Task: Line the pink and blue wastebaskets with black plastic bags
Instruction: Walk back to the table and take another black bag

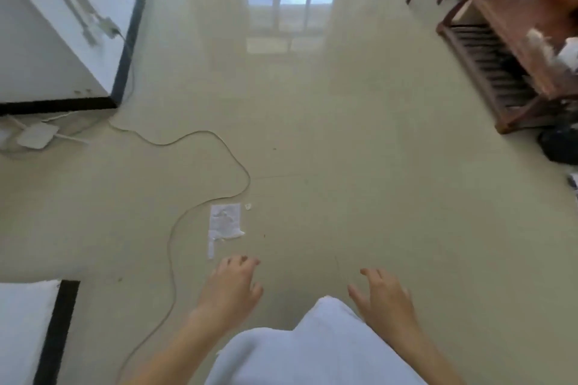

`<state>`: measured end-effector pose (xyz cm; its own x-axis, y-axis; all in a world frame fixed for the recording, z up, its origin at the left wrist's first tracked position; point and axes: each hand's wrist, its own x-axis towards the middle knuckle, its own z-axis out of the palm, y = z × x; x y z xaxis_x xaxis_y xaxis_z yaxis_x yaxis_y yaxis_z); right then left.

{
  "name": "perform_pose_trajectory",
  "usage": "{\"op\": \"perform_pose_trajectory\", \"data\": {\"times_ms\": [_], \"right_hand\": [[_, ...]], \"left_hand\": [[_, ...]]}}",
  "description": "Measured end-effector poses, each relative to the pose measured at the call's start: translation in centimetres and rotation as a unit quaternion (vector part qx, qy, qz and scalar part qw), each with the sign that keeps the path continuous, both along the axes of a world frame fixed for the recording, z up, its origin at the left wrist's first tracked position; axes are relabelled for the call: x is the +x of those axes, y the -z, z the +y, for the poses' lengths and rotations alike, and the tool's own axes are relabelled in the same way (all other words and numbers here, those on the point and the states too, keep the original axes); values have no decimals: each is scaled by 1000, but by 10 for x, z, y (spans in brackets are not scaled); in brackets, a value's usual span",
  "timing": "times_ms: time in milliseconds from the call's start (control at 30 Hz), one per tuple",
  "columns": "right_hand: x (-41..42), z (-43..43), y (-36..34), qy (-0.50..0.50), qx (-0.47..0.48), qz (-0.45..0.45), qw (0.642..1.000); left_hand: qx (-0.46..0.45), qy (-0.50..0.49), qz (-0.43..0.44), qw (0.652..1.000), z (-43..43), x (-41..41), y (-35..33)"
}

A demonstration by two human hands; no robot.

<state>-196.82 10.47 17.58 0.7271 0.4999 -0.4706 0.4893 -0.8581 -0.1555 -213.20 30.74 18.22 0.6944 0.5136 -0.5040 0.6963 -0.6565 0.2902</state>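
My left hand [230,287] hangs over the bare floor at the bottom centre, fingers spread and holding nothing. My right hand [383,298] is beside it to the right, also with fingers apart and empty. No pink or blue wastebasket shows in this view. A dark, black lump [560,147] lies at the right edge under the wooden table; blur hides what it is.
A thin cable [219,197] snakes across the beige floor from a white router [36,136] at the left wall. A scrap of white paper [223,225] lies ahead of my left hand. A wooden table with a slatted shelf [491,69] stands at the right. White walls with black skirting flank the left.
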Motion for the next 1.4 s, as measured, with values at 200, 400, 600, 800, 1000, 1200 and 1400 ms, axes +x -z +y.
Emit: {"op": "perform_pose_trajectory", "data": {"times_ms": [200, 400, 600, 800, 1000, 1200, 1400], "right_hand": [[111, -96, 0, 143, -8, 4, 990], [196, -141, 1, 282, 29, 14, 959], [296, -137, 14, 353, 48, 29, 934], [445, -128, 19, 433, 43, 13, 900], [572, -137, 10, 511, 55, -21, 858], [687, -176, 22, 551, 31, -1, 834], [848, -226, 27, 525, 23, 17, 851]], "left_hand": [[-60, 94, -57, 992, -58, 197, 4], [-75, 135, -55, 987, -90, 325, 8], [-25, 216, -20, 976, -76, 457, 10], [19, 318, -33, 947, -52, 641, 0], [17, 360, -28, 932, -63, 802, -13], [-8, 358, -2, 934, -97, 940, 7], [-23, 350, -4, 936, -157, 1100, 13]]}}
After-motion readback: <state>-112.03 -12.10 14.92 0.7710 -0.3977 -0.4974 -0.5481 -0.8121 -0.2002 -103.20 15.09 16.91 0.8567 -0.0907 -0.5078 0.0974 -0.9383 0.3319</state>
